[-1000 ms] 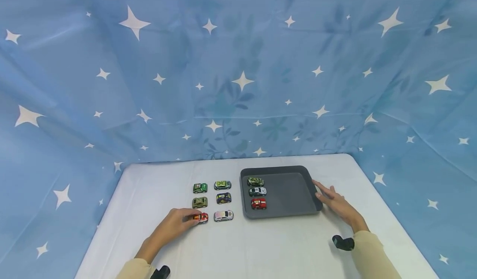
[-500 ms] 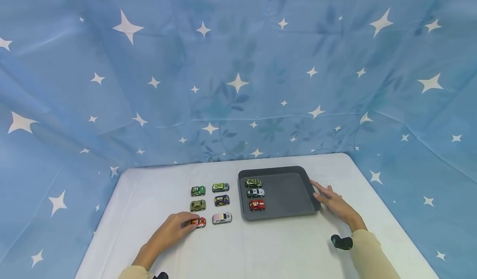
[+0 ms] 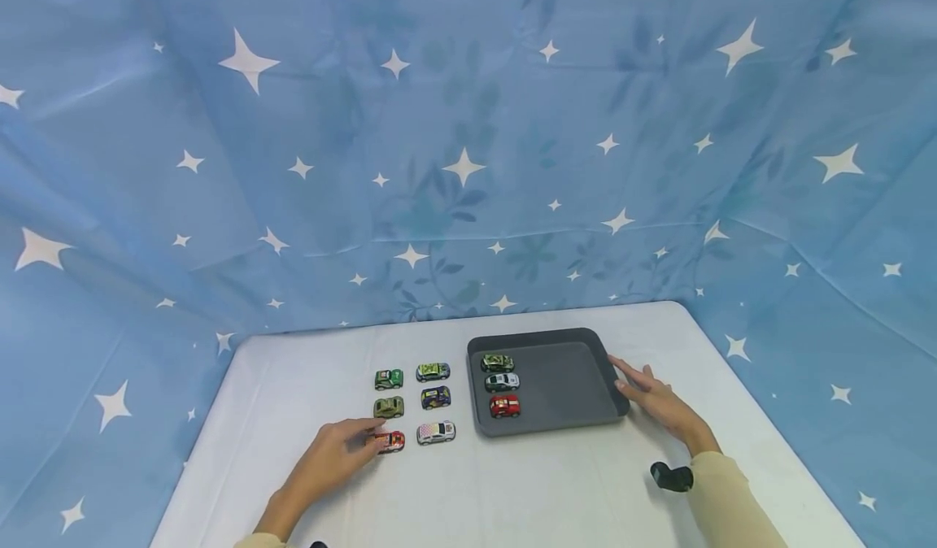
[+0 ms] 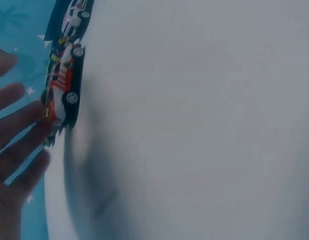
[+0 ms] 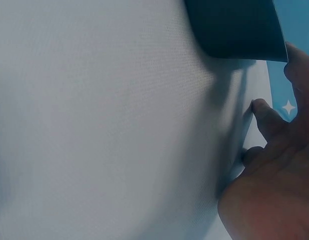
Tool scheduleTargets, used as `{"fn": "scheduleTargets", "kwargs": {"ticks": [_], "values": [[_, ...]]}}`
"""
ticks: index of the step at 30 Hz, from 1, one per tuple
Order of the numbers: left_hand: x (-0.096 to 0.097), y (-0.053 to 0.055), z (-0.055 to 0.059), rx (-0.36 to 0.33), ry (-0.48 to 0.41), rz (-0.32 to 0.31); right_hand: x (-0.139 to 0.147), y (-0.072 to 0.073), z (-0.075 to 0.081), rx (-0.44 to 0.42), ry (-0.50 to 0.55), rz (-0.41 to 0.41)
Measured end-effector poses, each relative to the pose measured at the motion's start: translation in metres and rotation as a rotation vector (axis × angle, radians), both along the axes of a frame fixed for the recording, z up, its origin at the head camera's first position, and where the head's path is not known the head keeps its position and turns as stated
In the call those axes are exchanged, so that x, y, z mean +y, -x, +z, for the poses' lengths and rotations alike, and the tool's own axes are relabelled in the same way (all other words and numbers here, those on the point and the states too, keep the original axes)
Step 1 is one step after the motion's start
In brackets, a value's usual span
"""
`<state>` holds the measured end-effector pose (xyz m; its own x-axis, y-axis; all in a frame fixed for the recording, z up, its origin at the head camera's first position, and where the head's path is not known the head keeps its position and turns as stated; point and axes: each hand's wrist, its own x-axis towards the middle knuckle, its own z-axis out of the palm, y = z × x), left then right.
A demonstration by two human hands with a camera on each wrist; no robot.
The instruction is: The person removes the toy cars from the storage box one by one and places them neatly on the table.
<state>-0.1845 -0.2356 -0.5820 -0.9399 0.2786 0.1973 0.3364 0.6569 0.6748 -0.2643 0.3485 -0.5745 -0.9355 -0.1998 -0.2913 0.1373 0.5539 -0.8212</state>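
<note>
A red, orange and white toy car [image 3: 394, 441] sits on the white table at the front of the left column of toy cars. My left hand [image 3: 329, 457] is right at its rear, the thumb overlapping that end in the head view. In the left wrist view the fingers [image 4: 19, 122] are spread beside the car, not curled round it. My right hand [image 3: 668, 410] rests by the right side of a dark grey tray [image 3: 567, 385], fingers extended, fingertips at its rim. Inside the tray, a camouflage car [image 3: 498, 363], a white car [image 3: 502, 382] and a red car [image 3: 505, 406] line the left side.
Behind the red-orange car stand an olive car [image 3: 389, 407] and a green car [image 3: 389, 379]. The column to its right holds a white-pink car [image 3: 436, 432], a dark blue car [image 3: 436, 397] and a yellow-green car [image 3: 433, 371]. A blue star-patterned curtain [image 3: 468, 206] hangs behind the table.
My left hand has drawn back slightly to the left, and its fingers have parted from around the red-orange car. The right hand has stayed at the tray. The head view has shifted a little.
</note>
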Motion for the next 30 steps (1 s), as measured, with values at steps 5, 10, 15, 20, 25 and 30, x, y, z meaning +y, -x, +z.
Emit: {"fn": "scheduleTargets", "kwargs": {"ticks": [5,10,15,20,25,30], "values": [[-0.006,0.006,0.009,0.064,-0.056,0.039,0.001,-0.001,0.000,0.010,-0.001,0.007],[-0.003,0.021,0.017,0.028,-0.083,0.034,0.002,-0.002,0.001,0.015,-0.003,0.009],[0.010,0.038,0.019,-0.060,-0.128,0.034,0.000,-0.003,0.002,0.019,-0.006,0.015],[0.031,0.058,0.023,-0.082,-0.186,0.007,-0.001,-0.002,0.002,0.020,-0.006,0.017],[0.058,0.079,0.027,-0.060,-0.229,-0.004,0.000,-0.001,0.002,0.014,-0.007,0.012],[0.091,0.099,0.034,-0.061,-0.264,-0.038,0.003,-0.002,0.003,0.011,-0.009,0.008]]}}
